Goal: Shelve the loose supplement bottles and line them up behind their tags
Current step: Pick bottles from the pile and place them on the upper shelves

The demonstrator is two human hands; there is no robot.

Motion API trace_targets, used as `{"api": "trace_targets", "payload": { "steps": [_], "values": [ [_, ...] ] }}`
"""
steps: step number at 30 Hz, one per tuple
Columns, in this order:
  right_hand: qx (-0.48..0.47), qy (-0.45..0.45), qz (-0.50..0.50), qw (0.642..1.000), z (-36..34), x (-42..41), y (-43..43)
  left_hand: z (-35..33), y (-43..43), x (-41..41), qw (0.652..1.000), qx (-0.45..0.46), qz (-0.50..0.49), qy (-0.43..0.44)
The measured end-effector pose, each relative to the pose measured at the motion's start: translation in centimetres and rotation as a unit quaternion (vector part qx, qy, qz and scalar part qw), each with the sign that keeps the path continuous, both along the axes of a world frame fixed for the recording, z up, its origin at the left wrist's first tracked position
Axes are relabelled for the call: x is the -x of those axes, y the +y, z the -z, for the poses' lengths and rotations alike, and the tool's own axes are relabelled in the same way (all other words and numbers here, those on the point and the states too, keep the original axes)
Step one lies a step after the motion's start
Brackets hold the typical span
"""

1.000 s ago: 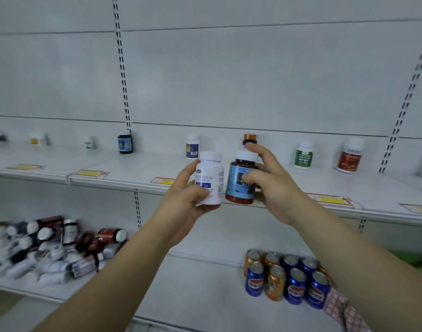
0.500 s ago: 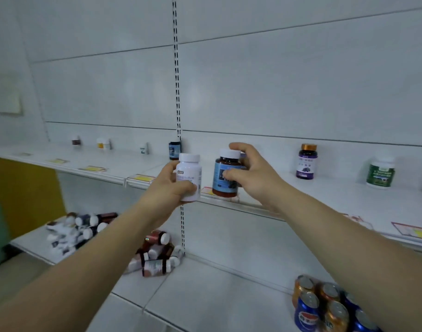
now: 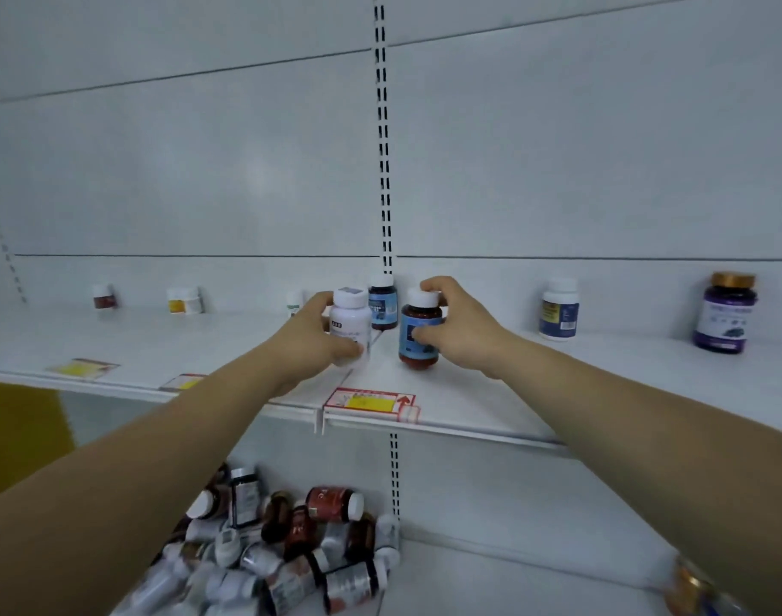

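- left hand (image 3: 311, 337) gripping white bottle (image 3: 350, 324), over upper shelf (image 3: 491, 393), unplaced
- right hand (image 3: 462, 331) gripping blue-label bottle (image 3: 420, 333) beside it
- few bottles shelved; loose pile (image 3: 287, 549) on lower shelf left

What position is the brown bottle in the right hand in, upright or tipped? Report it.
Upright. The brown bottle with the blue label shows its white cap on top and base down at the shelf, gripped by the right hand.

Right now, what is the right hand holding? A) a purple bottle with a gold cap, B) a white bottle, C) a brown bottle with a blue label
C: the right hand grips the brown bottle with a blue label and white cap, over the shelf.
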State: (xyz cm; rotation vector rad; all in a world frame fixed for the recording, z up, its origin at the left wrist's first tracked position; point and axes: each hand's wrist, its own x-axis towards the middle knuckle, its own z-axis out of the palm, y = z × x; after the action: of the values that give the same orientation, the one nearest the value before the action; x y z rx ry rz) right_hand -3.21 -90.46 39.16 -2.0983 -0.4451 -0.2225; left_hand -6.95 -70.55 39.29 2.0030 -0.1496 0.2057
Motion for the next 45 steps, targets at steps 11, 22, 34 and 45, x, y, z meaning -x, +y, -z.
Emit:
{"api": "trace_targets", "payload": {
  "steps": [11,22,34,45],
  "values": [
    [0.137,-0.019,0.065,0.988,1.3,-8.9,1.8,2.0,1.3,-5.7,0.999,-0.036,0.022,0.000],
    [0.162,-0.016,0.100,0.982,1.4,-11.3,2.2,1.6,0.9,-5.8,0.999,-0.017,0.040,0.004],
    [0.099,0.056,0.128,0.985,0.3,5.8,-6.0,-1.2,-10.3,-3.1,0.979,0.090,0.181,-0.009],
    [0.102,0.022,0.316,0.943,1.7,22.0,-27.6,-0.6,-35.7,8.0,0.912,0.097,0.398,0.010]
  ]
}}
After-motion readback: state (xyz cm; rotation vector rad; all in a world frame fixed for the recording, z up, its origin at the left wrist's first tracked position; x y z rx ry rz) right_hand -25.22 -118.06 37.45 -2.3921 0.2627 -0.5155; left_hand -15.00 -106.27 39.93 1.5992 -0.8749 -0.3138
